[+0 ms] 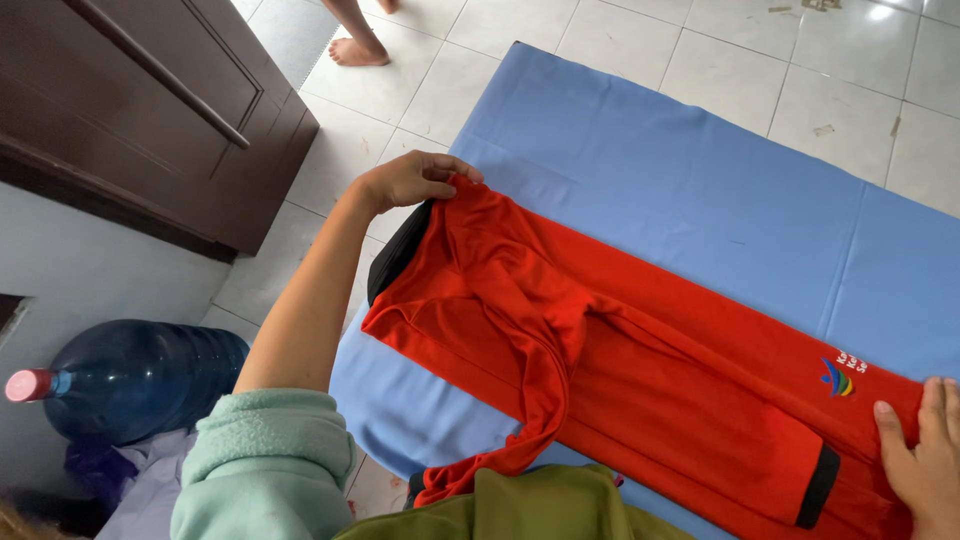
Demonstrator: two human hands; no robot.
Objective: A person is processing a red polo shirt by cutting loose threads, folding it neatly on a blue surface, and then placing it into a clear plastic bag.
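Observation:
A red shirt (640,370) with black cuffs and a small coloured emblem lies partly folded on a blue sheet (680,170). My left hand (415,178) pinches the shirt's far corner near the sheet's left edge, the arm stretched out from a mint green sleeve. At the lower right, my right hand (925,450) rests flat on the shirt with fingers together, pressing the fabric down beside the emblem. One red sleeve trails toward me over the sheet's near edge.
An olive green garment (530,505) lies at the bottom edge. A large blue water bottle (140,375) with a pink cap lies on its side at left. A dark wooden door (150,110) stands at upper left. Another person's bare foot (358,50) is on the white tiled floor.

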